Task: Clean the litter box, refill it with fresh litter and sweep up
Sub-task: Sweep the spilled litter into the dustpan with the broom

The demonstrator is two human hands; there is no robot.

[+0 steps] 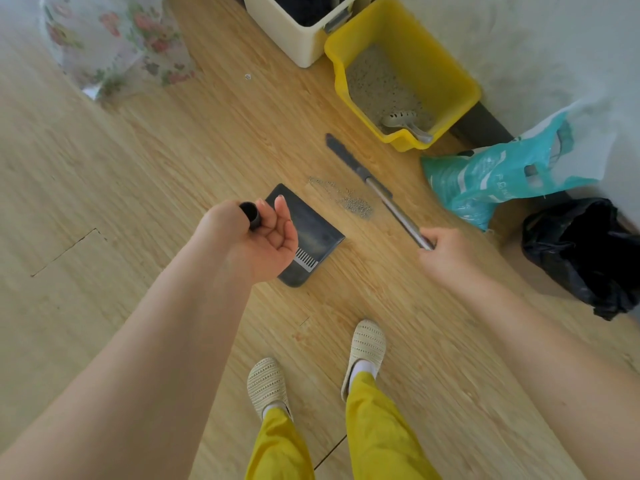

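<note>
While the spilled litter (346, 199) lies as a thin grey streak on the wood floor (138, 188), it sits between the dustpan (311, 230) and the broom (349, 157), w/ the pan mouth just at its 8 o'clock edge and the broom head just beside it at 1 o'clock. Streak's long axis runs approx 10 to 4 o'clock, roughly parallel to the broom head and the pan lip, so a sweep across it toward 8 o'clock looks like the move that counts.

Left hand (263, 233) grasps the black top of the dustpan's upright handle (251, 214), thumb and fingers curled loosely round it; pan rests flat on the floor below. Right hand (446, 251) is clenched round the metal broom shaft at its near end, shaft slanting away toward 11 o'clock. Broom head looks motion-blurred. Left hand is nearer the litter in view; right hand reaches it only via the broom.

Yellow litter box (450, 77) sits at 1 o'clock from the streak, near the wall, w/ pale litter inside and a grey scoop (405, 123) lying at its near end. Sweep-up seems the step in hand. Cream bin (287, 32) touches the box at 11 o'clock. Teal litter bag (485, 178) slumps at 3 o'clock, black rubbish bag (585, 251) beyond it at 4. Floral plastic bag (114, 39) far off at 10 o'clock. Slippered feet at 6.
</note>
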